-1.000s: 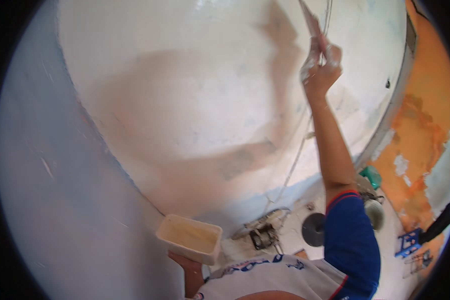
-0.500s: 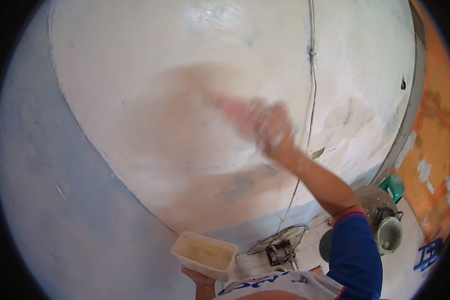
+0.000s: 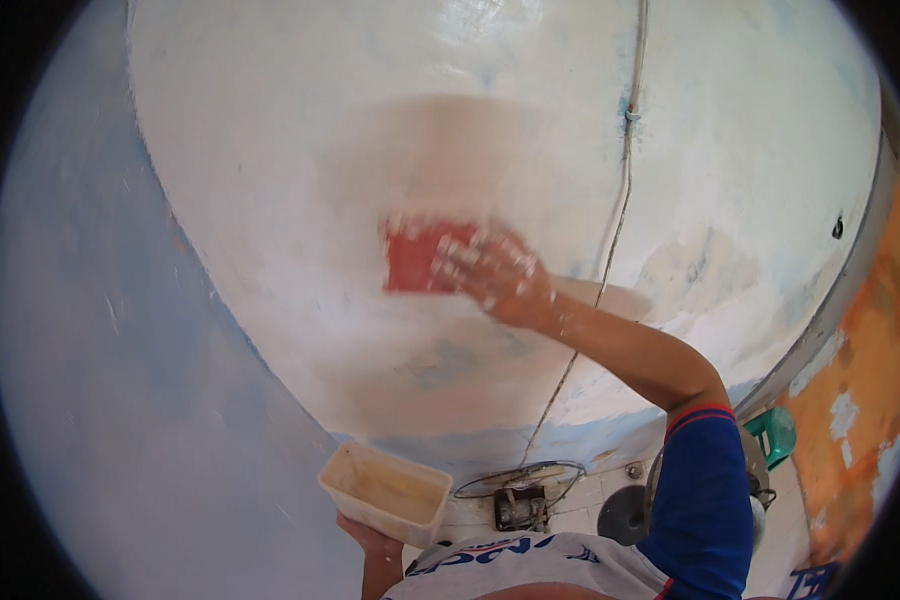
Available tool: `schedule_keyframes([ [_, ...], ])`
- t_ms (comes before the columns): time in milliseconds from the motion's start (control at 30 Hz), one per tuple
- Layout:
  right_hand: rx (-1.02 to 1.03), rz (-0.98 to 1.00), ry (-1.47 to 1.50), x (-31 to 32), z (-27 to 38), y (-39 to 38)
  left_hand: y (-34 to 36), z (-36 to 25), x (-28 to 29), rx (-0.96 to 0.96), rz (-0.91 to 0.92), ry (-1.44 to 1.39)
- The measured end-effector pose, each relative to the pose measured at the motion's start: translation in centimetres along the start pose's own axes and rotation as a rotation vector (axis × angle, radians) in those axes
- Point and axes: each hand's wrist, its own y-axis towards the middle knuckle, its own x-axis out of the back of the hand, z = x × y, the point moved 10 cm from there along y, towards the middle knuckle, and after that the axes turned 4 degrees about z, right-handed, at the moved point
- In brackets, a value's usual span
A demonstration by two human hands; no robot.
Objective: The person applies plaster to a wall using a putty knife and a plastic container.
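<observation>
White-speckled, my right hand grips a flat red putty spreader out over the white wall, left of a thin cable running down it; whether the blade touches the surface I cannot tell. Low on the left, my left hand holds a cream rectangular plastic tub from underneath, its inside coated with pale residue.
A bluish wall adjoins at the left, a peeling orange wall at the right. Below stand a small machine with looped hose, a dark disc, a green stool and a blue object on the tiled floor.
My right hand has come down and leftward from high on the right, and the spreader now shows its red face instead of its edge. My left hand still holds the tub.
</observation>
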Motion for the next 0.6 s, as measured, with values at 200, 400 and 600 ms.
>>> schedule_keyframes([
  [200,-0.138,-0.118,0.238,4.5,-5.1,4.4,-2.6,2.2,0.9,-0.069,-0.012,0.024],
  [400,-0.24,-0.33,-0.243,11.6,-16.7,10.6,-4.7,4.5,1.3,-0.104,-0.06,-0.066],
  [600,0.191,-0.005,-0.233,0.8,-5.0,0.6,-5.7,7.9,3.6,-0.08,-0.059,0.016],
])
